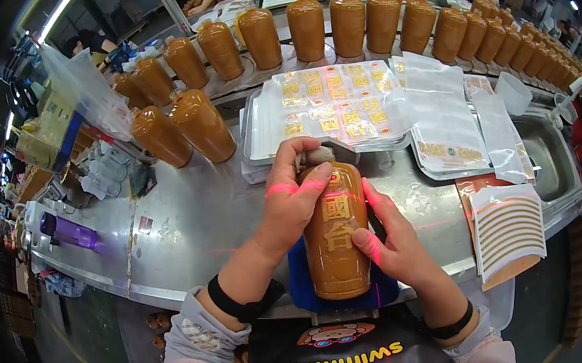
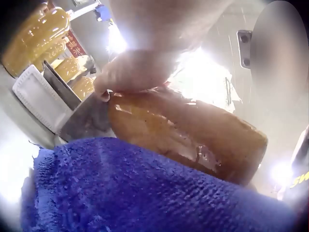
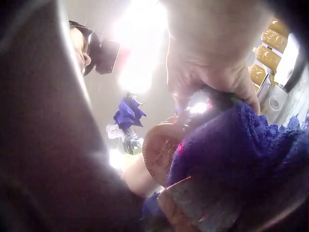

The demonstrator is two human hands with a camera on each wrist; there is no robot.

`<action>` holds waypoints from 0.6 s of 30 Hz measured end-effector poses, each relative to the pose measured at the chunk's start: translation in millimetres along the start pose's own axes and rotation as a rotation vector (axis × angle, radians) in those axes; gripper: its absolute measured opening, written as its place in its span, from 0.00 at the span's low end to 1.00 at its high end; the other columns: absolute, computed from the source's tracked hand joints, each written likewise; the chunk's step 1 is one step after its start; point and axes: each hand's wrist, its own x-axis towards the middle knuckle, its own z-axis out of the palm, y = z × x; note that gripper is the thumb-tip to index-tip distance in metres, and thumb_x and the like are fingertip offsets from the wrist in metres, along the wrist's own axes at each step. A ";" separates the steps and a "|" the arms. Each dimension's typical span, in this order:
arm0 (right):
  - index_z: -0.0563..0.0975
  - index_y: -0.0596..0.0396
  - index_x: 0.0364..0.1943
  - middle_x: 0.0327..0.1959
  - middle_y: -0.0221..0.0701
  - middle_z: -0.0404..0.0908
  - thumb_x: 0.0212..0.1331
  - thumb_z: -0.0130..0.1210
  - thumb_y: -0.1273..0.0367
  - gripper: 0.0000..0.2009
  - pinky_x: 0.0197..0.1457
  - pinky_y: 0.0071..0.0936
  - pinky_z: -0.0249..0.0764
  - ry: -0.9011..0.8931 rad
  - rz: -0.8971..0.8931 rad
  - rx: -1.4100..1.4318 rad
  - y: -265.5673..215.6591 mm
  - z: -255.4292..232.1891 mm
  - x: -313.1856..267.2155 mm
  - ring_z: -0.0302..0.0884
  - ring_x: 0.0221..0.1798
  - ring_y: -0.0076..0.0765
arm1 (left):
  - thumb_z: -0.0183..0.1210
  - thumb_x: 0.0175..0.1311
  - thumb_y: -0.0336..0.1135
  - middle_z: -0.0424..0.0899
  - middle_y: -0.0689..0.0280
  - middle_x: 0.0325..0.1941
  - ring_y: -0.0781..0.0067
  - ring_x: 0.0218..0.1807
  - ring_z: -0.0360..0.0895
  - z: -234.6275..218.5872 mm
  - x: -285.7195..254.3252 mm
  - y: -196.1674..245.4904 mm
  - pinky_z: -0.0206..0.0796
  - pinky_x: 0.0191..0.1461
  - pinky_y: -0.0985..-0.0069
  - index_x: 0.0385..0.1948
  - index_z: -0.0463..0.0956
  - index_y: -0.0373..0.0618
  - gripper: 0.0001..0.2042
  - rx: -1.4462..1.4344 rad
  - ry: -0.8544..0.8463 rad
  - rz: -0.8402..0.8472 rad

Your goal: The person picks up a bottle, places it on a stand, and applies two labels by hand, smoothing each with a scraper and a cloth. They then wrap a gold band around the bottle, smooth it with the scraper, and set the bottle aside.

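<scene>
A glossy brown bottle (image 1: 343,272) lies on a blue towel (image 1: 387,288) at the front edge of the metal bench, its neck pointing away. Gold characters (image 1: 336,208) and a small red-and-gold emblem (image 1: 334,176) run down its face. My left hand (image 1: 291,199) holds the shoulder end, thumb beside the emblem. Lower down, my right hand (image 1: 398,241) holds the right side, with its thumb at the lower character. Red light lines cross both hands. The left wrist view shows the bottle's side (image 2: 193,133) against the towel (image 2: 145,188); its round base (image 3: 160,152) appears in the right wrist view.
Beyond the bottle, a metal tray (image 1: 252,132) carries sheets of gold stickers (image 1: 332,99). More sheets (image 1: 440,113) and gold-striped strips (image 1: 509,229) lie right, near a sink (image 1: 547,154). Brown bottles (image 1: 307,27) line the back; two (image 1: 204,127) stand left, past a purple cup (image 1: 73,231).
</scene>
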 end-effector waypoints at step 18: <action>0.56 0.65 0.70 0.64 0.52 0.65 0.65 0.56 0.60 0.35 0.70 0.38 0.60 0.032 -0.036 -0.051 0.1 1.3 0.6 0.64 0.68 0.52 | 0.54 0.70 0.34 0.73 0.61 0.54 0.76 0.52 0.70 0.7 -32.9 7.1 0.61 0.60 0.76 0.61 0.62 0.37 0.22 0.086 0.087 -0.042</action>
